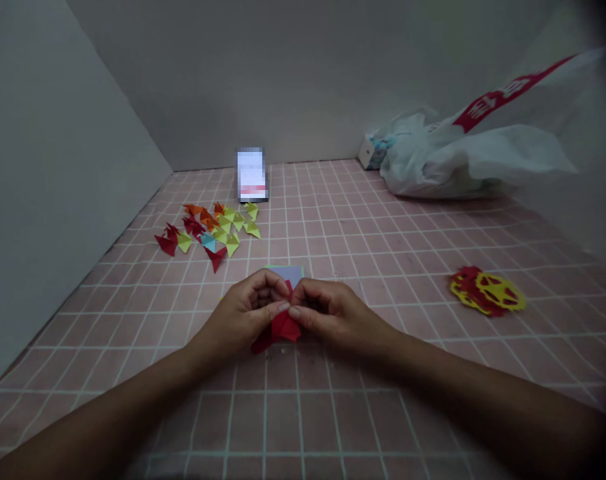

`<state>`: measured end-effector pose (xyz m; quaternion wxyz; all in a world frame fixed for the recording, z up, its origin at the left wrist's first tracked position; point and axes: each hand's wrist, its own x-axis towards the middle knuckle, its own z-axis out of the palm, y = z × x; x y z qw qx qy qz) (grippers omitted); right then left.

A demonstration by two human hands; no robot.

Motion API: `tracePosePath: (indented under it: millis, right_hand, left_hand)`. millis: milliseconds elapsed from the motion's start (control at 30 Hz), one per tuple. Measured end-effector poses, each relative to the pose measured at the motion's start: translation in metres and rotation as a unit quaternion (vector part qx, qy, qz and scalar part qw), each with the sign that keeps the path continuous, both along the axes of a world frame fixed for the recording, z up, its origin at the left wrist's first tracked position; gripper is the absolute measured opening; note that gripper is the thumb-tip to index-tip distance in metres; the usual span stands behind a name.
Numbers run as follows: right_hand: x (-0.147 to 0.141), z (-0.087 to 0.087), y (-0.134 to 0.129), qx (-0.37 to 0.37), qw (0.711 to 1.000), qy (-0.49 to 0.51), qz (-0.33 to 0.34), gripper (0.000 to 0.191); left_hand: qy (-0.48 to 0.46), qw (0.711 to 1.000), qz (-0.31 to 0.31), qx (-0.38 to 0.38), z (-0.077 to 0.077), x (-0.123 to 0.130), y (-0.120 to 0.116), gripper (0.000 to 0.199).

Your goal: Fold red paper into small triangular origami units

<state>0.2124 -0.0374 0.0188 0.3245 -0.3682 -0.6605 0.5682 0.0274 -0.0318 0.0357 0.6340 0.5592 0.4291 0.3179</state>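
Lengthwise aslant, red paper (285, 327) (tip lower-left)

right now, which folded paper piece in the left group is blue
The light blue folded piece, just behind the frontmost red one; the other folded pieces are red, orange or yellowish.

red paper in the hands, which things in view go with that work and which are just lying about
Likely part of the work:
red paper, pinched by left hand and right hand
pale sheet, partly hidden behind them
folded paper figures

Probably just lying about:
white plastic bag
box beside it
red and yellow cut-outs
lit phone, screen unreadable
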Motion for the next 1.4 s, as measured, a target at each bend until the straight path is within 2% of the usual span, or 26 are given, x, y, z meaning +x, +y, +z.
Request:
tracePosePath:
  millis: [100,233,333,467,633,733,867,1033,1133,1400]
  right_hand:
    - [0.000,-0.002,0.000,-0.003,1.000,0.012,0.005,0.016]
    - [0.000,0.000,0.001,-0.046,0.998,0.048,0.007,0.016]
    - [0.000,0.001,0.001,-0.053,0.997,0.048,-0.010,0.015]
    - [0.001,0.002,0.001,-0.016,0.998,0.047,-0.049,0.015]
    - [0.002,0.005,-0.002,0.063,0.990,0.013,-0.129,0.015]
    - [0.002,0.008,-0.004,0.104,0.982,0.000,-0.158,0.015]
    - [0.001,0.010,-0.006,0.125,0.979,0.004,-0.159,0.016]
    - [0.001,0.009,-0.007,0.110,0.982,0.026,-0.152,0.015]
    - [0.001,0.009,-0.009,0.087,0.985,0.048,-0.143,0.015]
    - [-0.001,0.010,-0.006,0.019,0.987,0.090,-0.132,0.016]
  left_hand:
    - [0.004,1.000,-0.009,0.019,0.001,0.000,-0.001,0.015]
    - [0.003,0.999,-0.020,0.047,-0.002,-0.002,-0.002,0.010]
    - [-0.009,0.999,-0.010,0.032,-0.005,-0.004,-0.002,0.011]
    - [-0.038,0.999,0.008,-0.019,-0.007,-0.006,-0.002,0.021]
    - [-0.070,0.996,-0.022,-0.053,-0.004,-0.004,-0.001,0.041]
    - [-0.078,0.996,-0.013,-0.034,-0.004,-0.003,-0.001,0.040]
    - [-0.079,0.996,0.018,-0.021,-0.004,-0.003,-0.001,0.036]
    - [-0.062,0.993,0.012,-0.096,0.000,0.000,-0.004,0.024]
    - [-0.054,0.990,0.018,-0.130,0.000,0.001,-0.006,0.026]
    - [-0.039,0.993,0.033,-0.109,-0.002,-0.001,-0.004,0.027]
